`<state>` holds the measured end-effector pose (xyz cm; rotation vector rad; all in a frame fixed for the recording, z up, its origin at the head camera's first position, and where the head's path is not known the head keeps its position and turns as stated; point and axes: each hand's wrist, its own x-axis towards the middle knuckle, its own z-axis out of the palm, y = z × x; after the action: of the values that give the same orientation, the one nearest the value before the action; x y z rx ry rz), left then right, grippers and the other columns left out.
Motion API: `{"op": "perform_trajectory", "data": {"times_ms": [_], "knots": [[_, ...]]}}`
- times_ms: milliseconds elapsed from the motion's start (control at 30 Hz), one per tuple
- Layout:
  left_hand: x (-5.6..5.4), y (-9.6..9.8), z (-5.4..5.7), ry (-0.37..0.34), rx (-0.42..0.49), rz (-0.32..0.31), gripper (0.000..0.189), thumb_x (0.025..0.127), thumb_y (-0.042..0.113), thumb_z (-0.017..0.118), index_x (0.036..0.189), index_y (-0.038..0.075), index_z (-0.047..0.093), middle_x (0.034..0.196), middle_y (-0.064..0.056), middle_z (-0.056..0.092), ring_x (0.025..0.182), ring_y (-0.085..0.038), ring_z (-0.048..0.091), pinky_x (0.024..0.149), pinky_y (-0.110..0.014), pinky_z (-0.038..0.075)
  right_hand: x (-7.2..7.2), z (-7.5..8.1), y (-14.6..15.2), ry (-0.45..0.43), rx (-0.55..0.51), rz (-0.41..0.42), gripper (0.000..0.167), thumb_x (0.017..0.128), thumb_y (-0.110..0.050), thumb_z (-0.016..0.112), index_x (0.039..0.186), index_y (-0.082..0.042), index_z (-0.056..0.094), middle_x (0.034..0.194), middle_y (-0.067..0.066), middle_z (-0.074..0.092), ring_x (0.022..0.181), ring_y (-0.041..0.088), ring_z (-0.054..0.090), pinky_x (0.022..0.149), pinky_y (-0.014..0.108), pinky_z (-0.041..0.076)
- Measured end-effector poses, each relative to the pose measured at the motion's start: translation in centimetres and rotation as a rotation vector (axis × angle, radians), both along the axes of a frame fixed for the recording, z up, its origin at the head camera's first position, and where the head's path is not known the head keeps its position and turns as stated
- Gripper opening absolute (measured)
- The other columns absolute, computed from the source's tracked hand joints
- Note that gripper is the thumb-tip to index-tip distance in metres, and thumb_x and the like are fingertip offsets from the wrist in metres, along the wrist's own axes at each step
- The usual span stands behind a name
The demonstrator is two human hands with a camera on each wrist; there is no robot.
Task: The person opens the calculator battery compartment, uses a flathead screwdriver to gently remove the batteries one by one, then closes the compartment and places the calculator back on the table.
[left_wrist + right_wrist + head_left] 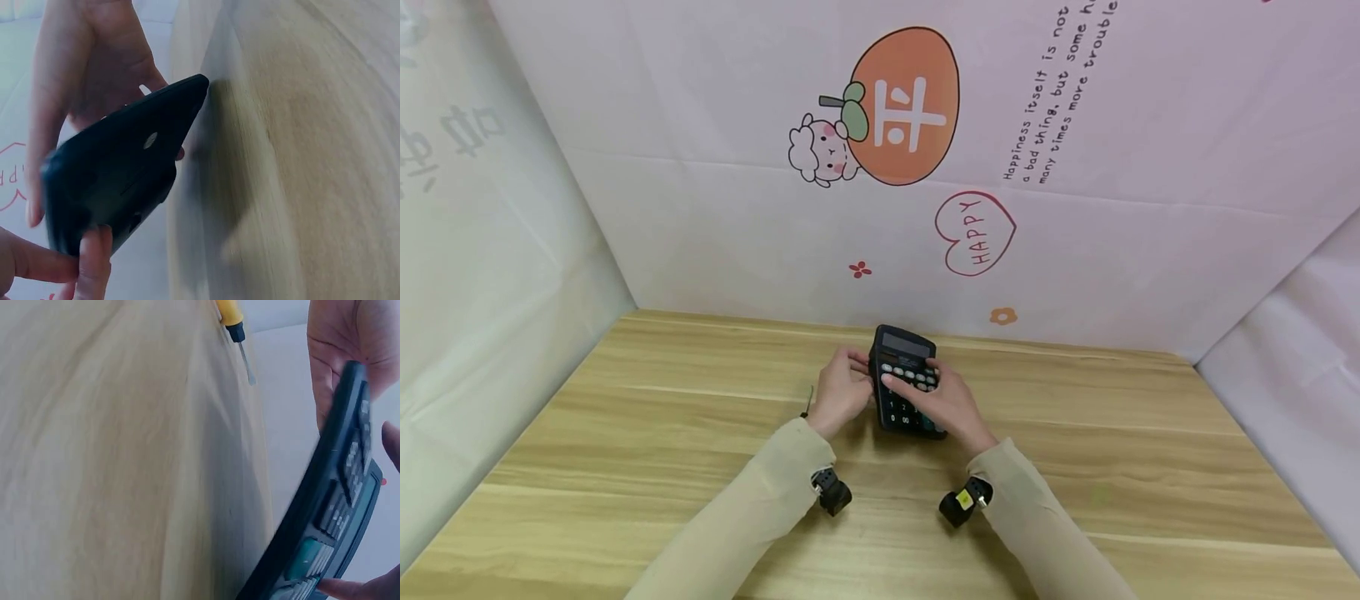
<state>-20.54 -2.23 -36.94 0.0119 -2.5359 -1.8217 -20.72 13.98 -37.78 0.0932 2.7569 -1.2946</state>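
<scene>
At your far left, a pale cloth wall point(482, 275) with faint grey lettering rises beside the wooden tabletop point(625, 467). Just left of your left hand point(842, 393) lies a screwdriver point(235, 331); the right wrist view shows part of its yellow handle, a black collar and a slim metal shaft. Your beige left sleeve point(730, 517) ends at that wrist, with a black wrist camera point(832, 492) on its inner side. Your left fingers are bent at the left side of the black calculator point(901, 407) and clamped on its edge, one fingertip against its back.

The calculator stands tilted between your two hands, near the far edge of the tabletop, screen end raised and keys facing you. You cannot tell from these views whether its lower end touches the wood. Behind it hangs the back cloth point(775, 267), printed with an orange fruit point(936, 83) and a red heart point(976, 233).

Your right hand point(951, 400) is clamped on the calculator from the right, the thumb lying across the keys and a finger at the right edge. Beyond it come another wrist camera point(958, 504) with a yellow sticker point(964, 499), your right sleeve point(1045, 517) and the right cloth wall point(1292, 333).
</scene>
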Motion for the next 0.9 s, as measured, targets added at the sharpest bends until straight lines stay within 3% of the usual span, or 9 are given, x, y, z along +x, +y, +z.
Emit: {"op": "perform_trajectory", "data": {"times_ms": [200,467,733,900], "knots": [[0.24,0.1,0.32,0.024,0.029,0.01,0.037,0.083,-0.006,0.056,0.12,-0.003,0.049,0.11,-0.019,0.062,0.073,-0.032,0.067,0.059,-0.027,0.053,0.0,0.13,-0.19,-0.033,-0.049,-0.013,0.1,0.076,-0.061,0.069,0.148,-0.004,0.03,0.144,0.024,0.042,0.128,0.036,0.046,0.103,0.05,0.04],[0.15,0.08,0.33,0.01,0.052,-0.016,0.042,0.087,0.0,0.058,0.128,-0.002,0.05,0.107,-0.019,0.067,0.068,-0.015,0.065,0.061,-0.027,0.052,0.17,0.47,-0.23,-0.081,-0.186,-0.019,0.1,0.076,-0.059,0.071,0.149,-0.006,0.028,0.142,0.024,0.043,0.127,0.034,0.047,0.104,0.049,0.039],[-0.11,0.32,0.02,-0.017,0.087,-0.044,0.035,0.091,0.006,0.057,0.125,-0.001,0.056,0.11,-0.018,0.067,0.067,-0.011,0.063,0.06,-0.027,0.054,0.14,0.61,-0.12,-0.138,-0.272,0.003,0.098,0.078,-0.058,0.07,0.149,-0.007,0.025,0.137,0.025,0.047,0.123,0.034,0.051,0.102,0.048,0.041],[-0.18,0.48,0.06,-0.042,0.128,-0.077,0.032,0.094,0.009,0.054,0.123,-0.002,0.059,0.109,-0.018,0.068,0.065,-0.01,0.061,0.069,-0.037,0.056,0.06,0.94,-0.01,-0.2,-0.323,-0.003,0.099,0.077,-0.062,0.068,0.15,-0.011,0.024,0.142,0.024,0.043,0.126,0.034,0.047,0.101,0.049,0.041]]}}
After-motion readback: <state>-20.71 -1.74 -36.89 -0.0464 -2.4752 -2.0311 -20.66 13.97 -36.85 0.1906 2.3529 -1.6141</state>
